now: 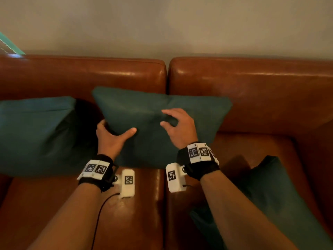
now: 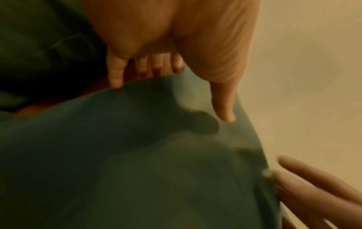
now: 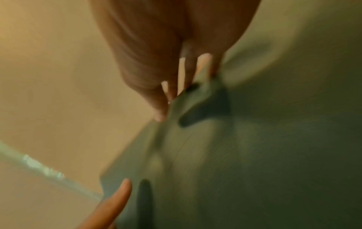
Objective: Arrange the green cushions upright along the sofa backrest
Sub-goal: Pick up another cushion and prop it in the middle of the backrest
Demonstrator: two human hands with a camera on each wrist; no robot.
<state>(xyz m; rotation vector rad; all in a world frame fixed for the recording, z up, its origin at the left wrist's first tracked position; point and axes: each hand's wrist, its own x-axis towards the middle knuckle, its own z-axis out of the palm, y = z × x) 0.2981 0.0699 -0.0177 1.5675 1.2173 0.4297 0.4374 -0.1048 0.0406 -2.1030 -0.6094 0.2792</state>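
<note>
Three dark green cushions are on a brown leather sofa in the head view. The left cushion leans upright against the backrest. The middle cushion stands against the backrest, across the gap between the two back pads. My left hand grips its left edge, thumb on the front and fingers behind. My right hand pinches a fold of fabric on its front. The wrist views show the same cushion held by the left hand and the right hand. The third cushion lies tilted at the seat's right end.
A plain wall rises behind the sofa. The right armrest borders the third cushion. A teal object shows at the upper left. Bare leather seat lies in front of the held cushion.
</note>
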